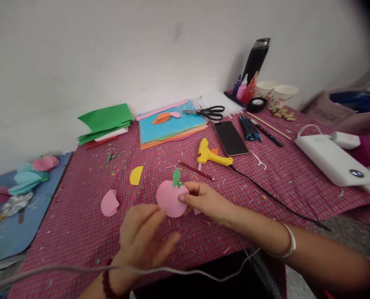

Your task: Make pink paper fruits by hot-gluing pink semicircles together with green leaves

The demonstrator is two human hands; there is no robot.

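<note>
My right hand pinches the pink paper circle at its right edge, just over the red cloth. Left hand spread loose below it, contact unclear. Paper looks light, floppy and easily creased, so grip the rim, not the green leaf.

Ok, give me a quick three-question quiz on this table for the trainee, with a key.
1. True or false: the glue gun lies beside the phone.
2. Which hand pinches the disc? A left, B right, C neither.
3. Fill in: the leaf on the disc is ____.

Key:
1. True.
2. B: the right hand grips the disc's edge with its fingers.
3. Green.
</note>
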